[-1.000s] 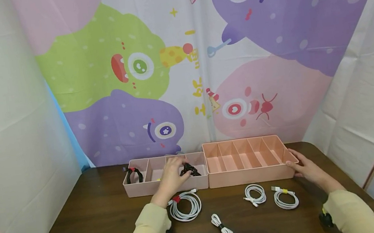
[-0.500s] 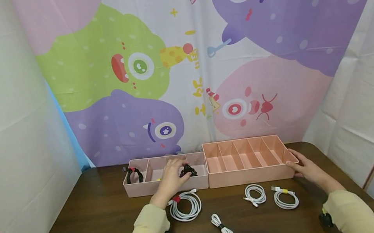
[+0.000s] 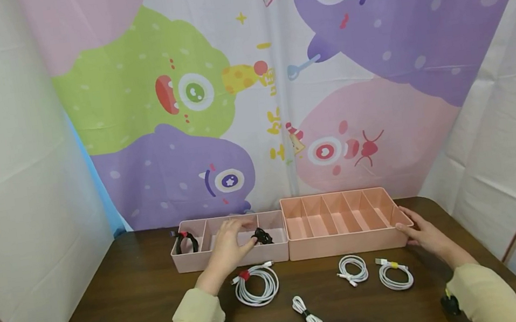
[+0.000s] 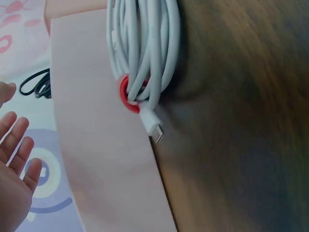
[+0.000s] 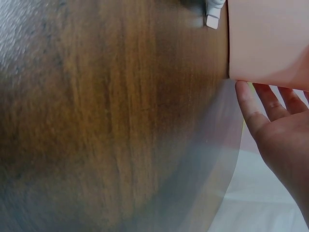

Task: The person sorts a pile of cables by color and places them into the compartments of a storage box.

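A black coiled cable (image 3: 262,236) sits in the right-hand compartment of the pale pink divided box (image 3: 231,258). My left hand (image 3: 227,245) hovers over that box, just left of the cable. In the left wrist view its fingers (image 4: 19,154) are spread with nothing between them. At the right end of the peach divided box (image 3: 347,244), my right hand (image 3: 424,231) rests its fingertips against the wall, as the right wrist view also shows. Another black cable with a red tie (image 3: 185,242) stands in the pale box's leftmost compartment.
In front of the boxes, on the dark wooden table (image 3: 126,314), lie a large white cable with a red tie (image 3: 257,286), a folded white cable (image 3: 307,315), a small white coil (image 3: 353,270) and a yellow-tied white cable (image 3: 395,275). A cartoon-print curtain (image 3: 257,155) hangs behind.
My left hand has let go of the black cable and drawn back to the left. The cable stays in its compartment. My right hand keeps its place on the peach box.
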A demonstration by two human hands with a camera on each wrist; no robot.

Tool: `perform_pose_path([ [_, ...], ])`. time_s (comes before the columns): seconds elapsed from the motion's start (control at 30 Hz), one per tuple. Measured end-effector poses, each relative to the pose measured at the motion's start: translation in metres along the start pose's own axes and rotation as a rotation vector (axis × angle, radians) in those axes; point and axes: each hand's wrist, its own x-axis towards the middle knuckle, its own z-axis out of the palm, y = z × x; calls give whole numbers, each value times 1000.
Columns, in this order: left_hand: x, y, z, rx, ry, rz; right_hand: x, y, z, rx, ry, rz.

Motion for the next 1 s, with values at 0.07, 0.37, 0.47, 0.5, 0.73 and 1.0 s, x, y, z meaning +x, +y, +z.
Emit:
perform_pose_path([
  [0.07,-1,1,-5,7,6,-9,0,0,0,0,3,1],
  [0.37,-7,4,-25,16,93,-89,1,2,0,6,5,-8],
  [0.47,-9,2,-30,21,153,-97,1,2,-1,6,5,-13],
  [0.5,-10,2,-32,26,169,-103,1,2,-1,5,4,-13],
  [0.73,-19,-2,-45,18,265,-173,2,1,-1,-8,2,4],
  [1.0,-33,-11,-58,-3,340,-269,1,2,-1,-12,1,6],
])
